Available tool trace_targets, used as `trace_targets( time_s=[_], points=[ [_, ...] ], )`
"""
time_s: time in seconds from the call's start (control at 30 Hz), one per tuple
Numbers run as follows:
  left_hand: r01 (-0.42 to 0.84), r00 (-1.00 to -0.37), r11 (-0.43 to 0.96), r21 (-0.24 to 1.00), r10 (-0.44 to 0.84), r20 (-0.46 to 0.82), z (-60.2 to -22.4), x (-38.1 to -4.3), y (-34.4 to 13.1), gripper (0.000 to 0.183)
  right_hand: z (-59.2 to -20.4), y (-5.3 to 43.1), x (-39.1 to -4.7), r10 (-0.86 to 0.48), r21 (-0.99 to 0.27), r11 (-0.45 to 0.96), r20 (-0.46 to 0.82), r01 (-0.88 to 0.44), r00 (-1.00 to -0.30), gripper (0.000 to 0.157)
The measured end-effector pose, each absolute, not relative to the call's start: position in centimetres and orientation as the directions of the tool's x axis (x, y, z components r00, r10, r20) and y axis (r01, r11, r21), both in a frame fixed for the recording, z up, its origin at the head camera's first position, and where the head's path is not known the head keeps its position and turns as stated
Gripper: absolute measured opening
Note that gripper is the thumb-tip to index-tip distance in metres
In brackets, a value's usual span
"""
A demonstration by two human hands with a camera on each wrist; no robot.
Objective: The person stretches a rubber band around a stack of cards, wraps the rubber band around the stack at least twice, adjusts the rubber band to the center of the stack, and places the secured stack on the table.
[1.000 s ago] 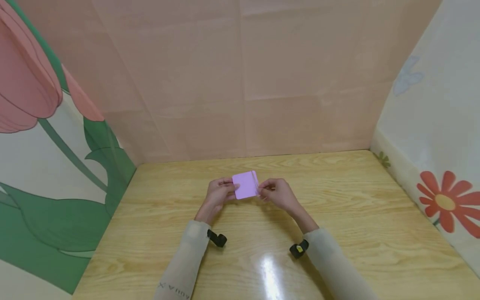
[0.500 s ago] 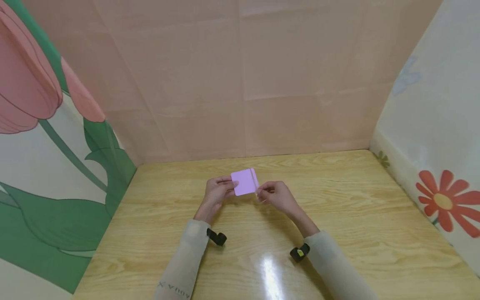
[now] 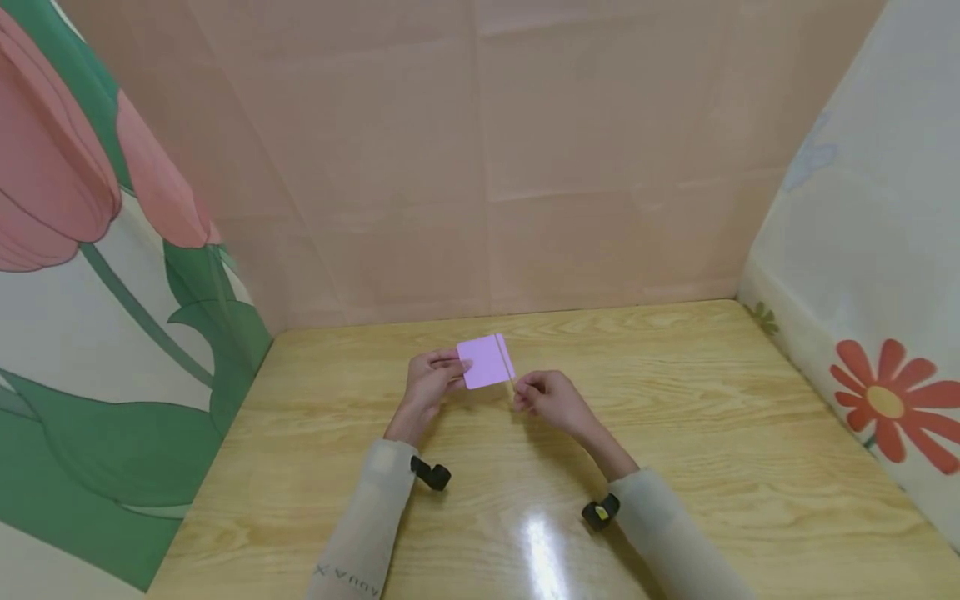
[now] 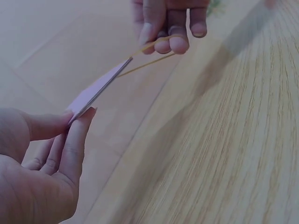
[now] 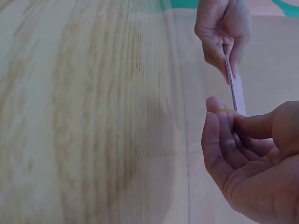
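A thin lilac square card or pad (image 3: 483,362) with rounded corners is held off the table in the head view. My left hand (image 3: 429,385) pinches its left edge between thumb and fingers. Around the square's right side runs a yellow-brown rubber band (image 4: 147,65), drawn out past the edge in two strands in the left wrist view. My right hand (image 3: 553,400) pinches the stretched end of this band, just off the square's lower right corner. From the right wrist view the square (image 5: 238,93) appears edge-on, with the band across my right fingertips.
Beneath both hands lies a wood-grain table (image 3: 322,500). A pinkish cloth (image 3: 390,167) closes off the back. Flower-painted panels stand at the left (image 3: 150,442) and right. Black wrist cameras are strapped at both sleeves.
The square has shifted slightly left and up with my left hand. My right hand has drawn a little down and away from its corner, stretching the rubber band outward.
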State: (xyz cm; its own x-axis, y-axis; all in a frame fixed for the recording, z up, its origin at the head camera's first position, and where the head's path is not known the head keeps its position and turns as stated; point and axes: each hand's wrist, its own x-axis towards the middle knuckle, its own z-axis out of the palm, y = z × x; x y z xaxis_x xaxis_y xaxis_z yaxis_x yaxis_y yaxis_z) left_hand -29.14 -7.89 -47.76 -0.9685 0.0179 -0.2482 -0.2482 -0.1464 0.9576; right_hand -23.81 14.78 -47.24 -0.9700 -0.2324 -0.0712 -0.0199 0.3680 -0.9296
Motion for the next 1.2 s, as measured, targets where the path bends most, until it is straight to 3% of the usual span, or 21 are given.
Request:
trace_targets(
  time_s=[0.93,1.2],
  points=[
    [-0.178,-0.984,-0.169,0.97,0.012,-0.178,-47.7,-29.7,-7.6,0.025,-48.6,15.4,-23.4,-0.294,-0.958,0.287,-0.062,-0.026,-0.954,0.017],
    [-0.172,-0.985,-0.151,0.973,0.009,-0.173,-47.8,-29.7,-7.7,0.025,-48.8,15.4,-23.4,-0.354,-0.969,0.247,-0.084,-0.007,-0.932,0.022]
  ],
)
